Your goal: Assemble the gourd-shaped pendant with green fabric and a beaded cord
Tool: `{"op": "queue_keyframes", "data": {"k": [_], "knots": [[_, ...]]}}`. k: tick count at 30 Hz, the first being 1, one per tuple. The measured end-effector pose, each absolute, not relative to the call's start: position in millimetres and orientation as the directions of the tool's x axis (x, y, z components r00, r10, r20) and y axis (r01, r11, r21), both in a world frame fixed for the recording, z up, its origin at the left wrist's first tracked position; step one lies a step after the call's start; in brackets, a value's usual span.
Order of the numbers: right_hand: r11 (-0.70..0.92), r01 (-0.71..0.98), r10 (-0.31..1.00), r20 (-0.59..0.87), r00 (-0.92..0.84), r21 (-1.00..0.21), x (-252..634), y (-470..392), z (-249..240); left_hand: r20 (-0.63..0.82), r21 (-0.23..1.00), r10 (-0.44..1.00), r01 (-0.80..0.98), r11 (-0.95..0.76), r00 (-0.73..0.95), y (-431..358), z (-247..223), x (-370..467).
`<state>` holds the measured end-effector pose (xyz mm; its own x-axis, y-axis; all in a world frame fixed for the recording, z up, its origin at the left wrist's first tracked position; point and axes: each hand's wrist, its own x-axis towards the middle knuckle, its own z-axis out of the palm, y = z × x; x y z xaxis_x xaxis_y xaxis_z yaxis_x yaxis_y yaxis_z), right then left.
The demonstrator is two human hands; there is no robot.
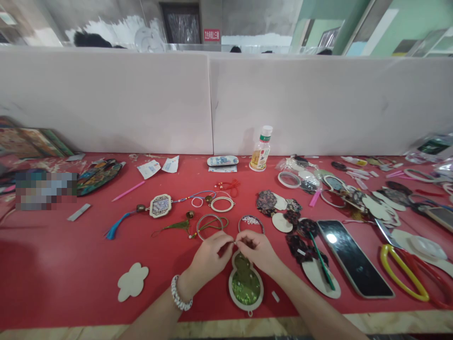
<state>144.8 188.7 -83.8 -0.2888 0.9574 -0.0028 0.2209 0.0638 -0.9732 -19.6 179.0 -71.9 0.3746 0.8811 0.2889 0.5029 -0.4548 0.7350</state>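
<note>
Both hands meet just above a gourd-shaped piece (pixel 246 285) with a pale rim and shiny green filling, lying on the red table. My left hand (pixel 211 255), with a white bead bracelet (pixel 180 293) at the wrist, pinches something too small to make out. My right hand (pixel 258 250) is pinched at the same spot, its fingertips nearly touching the left ones. Behind the hands lie a grey ring (pixel 209 227) and a round dish (pixel 251 222) with small white beads. A green tassel (pixel 179 226) with cord is left of the ring.
On the red table (pixel 85 269) lie a flower-shaped piece (pixel 133 282), an octagonal pendant (pixel 160 206) and a pink pen (pixel 128 191). A bottle (pixel 261 148) stands before the white partition (pixel 141 104). A phone (pixel 356 257), scissors (pixel 405 271) and dark patterned pieces lie right.
</note>
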Motion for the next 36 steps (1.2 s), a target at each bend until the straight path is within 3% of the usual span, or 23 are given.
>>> {"op": "queue_keyframes", "data": {"k": [14, 36], "knots": [[0.198, 0.363, 0.947, 0.082, -0.311, -0.911, 145.5, 188.7, -83.2, 0.237, 0.730, 0.884, 0.527, -0.435, 0.402, 176.7, -69.3, -19.2], [0.160, 0.322, 0.951, 0.058, -0.305, -0.933, 145.9, 188.5, -87.2, 0.261, 0.764, 0.891, 0.485, -0.425, 0.370, 178.8, -72.5, -18.7]]}}
